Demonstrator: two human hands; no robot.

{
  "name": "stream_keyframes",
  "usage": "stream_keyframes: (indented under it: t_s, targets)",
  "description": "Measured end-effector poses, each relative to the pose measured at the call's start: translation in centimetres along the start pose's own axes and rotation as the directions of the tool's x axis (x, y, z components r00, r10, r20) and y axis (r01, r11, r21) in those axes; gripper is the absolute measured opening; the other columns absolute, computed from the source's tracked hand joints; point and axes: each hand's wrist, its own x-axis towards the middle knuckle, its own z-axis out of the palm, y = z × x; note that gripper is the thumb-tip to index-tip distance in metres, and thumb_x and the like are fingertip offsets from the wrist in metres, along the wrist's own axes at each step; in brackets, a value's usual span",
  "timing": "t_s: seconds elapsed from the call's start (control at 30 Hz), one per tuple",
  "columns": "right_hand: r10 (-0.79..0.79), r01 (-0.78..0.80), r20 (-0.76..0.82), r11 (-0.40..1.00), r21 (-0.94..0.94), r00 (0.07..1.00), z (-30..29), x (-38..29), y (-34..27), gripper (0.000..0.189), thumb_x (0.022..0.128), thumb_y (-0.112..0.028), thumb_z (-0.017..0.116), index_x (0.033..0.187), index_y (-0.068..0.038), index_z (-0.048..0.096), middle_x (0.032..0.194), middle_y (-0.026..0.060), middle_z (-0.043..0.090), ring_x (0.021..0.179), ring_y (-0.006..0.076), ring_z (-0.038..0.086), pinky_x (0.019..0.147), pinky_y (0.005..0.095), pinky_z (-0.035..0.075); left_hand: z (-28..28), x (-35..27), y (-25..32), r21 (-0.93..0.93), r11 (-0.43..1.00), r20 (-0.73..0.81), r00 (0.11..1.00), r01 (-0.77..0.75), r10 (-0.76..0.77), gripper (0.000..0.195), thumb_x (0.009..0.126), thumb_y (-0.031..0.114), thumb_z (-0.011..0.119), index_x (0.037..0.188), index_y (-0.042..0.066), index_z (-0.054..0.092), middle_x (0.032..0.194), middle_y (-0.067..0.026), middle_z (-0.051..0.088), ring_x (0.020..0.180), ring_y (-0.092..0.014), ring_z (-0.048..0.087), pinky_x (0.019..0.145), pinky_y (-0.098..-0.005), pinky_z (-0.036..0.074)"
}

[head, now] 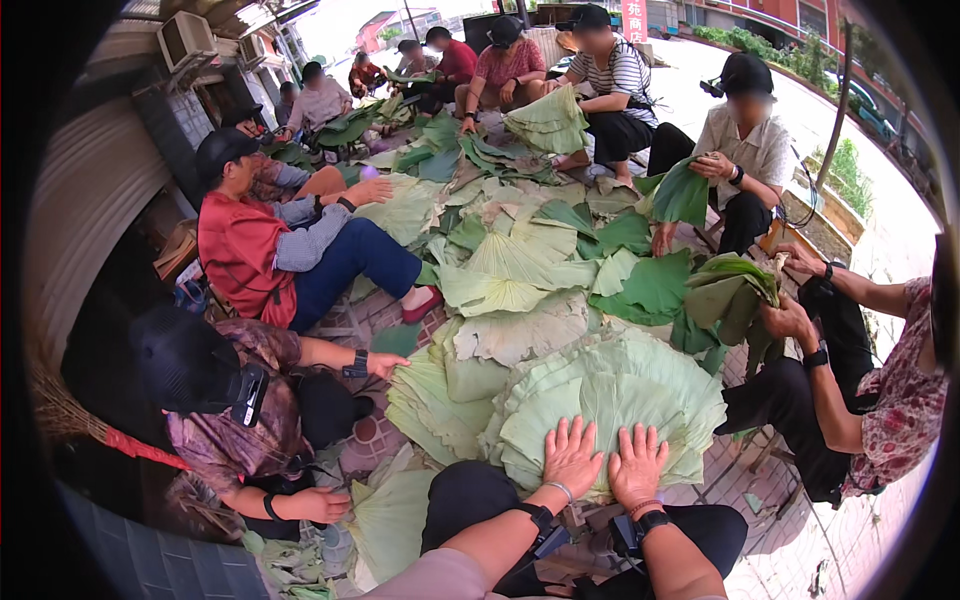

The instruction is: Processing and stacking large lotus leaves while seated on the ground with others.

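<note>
Both of my hands rest palm down on a thick stack of pale green lotus leaves [645,375] in front of my knees. My left hand [574,457] lies with fingers spread near the stack's lower middle, a silvery bangle at its wrist. Beside it, my right hand [636,461] presses flat too, fingers apart, with a beaded bracelet on that wrist. Neither hand grips a leaf. The leaves fan out in layers with ragged edges. Another leaf pile [442,390] touches the stack on its left side.
A co-worker in a patterned shirt [240,420] sits close on my left, one hand at the neighbouring pile. At my right, a person's hands [791,315] hold a bundle of darker leaves [731,292]. More people sit around the loose leaves [517,262]. A twig broom [67,409] leans at far left.
</note>
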Motion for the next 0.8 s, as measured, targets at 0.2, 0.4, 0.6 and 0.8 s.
stream_keyframes:
  t_s: [0.2,0.4,0.6,0.8]
  targets:
    - [-0.006,0.006,-0.029,1.0,0.01,1.0,0.34,-0.46,0.21,0.048,0.078,-0.028,0.055,0.123,-0.012,0.052,0.134,0.0143,0.042,0.129,0.0345,0.029,0.104,0.056,0.016,0.64,-0.33,-0.18,0.029,1.0,-0.002,1.0,-0.013,0.013,0.059,0.086,0.04,0.046,0.137,0.011,0.034,0.145,-0.0134,0.026,0.134,-0.034,0.017,0.107,-0.0469,0.011]
    - [0.003,-0.003,-0.013,1.0,0.017,1.0,-0.03,-0.15,-0.02,0.047,0.08,-0.027,0.053,0.124,-0.012,0.05,0.134,0.0147,0.041,0.129,0.0353,0.029,0.105,0.0546,0.016,0.34,-0.77,-0.44,-0.027,0.997,-0.098,0.993,-0.072,0.069,0.057,0.084,0.039,0.051,0.136,0.019,0.037,0.142,-0.0168,0.028,0.132,-0.036,0.022,0.106,-0.0493,0.014]
    - [0.001,0.0,-0.028,1.0,0.027,1.0,0.26,0.03,0.03,0.047,0.079,-0.028,0.054,0.124,-0.014,0.051,0.134,0.0133,0.041,0.129,0.0341,0.029,0.105,0.0551,0.016,0.18,-0.48,-0.35,0.048,0.995,-0.064,0.993,-0.091,0.094,0.053,0.083,0.037,0.051,0.133,0.021,0.042,0.14,-0.0188,0.031,0.13,-0.038,0.022,0.105,-0.0507,0.014]
    - [-0.001,0.001,-0.022,1.0,0.013,1.0,0.05,0.07,-0.16,0.047,0.079,-0.028,0.052,0.124,-0.014,0.052,0.134,0.0134,0.042,0.13,0.0341,0.029,0.105,0.0548,0.015,-0.01,-0.42,-0.08,0.055,0.997,-0.003,0.998,-0.062,0.062,0.053,0.085,0.039,0.047,0.135,0.021,0.039,0.142,-0.0186,0.028,0.132,-0.037,0.019,0.106,-0.0497,0.011]
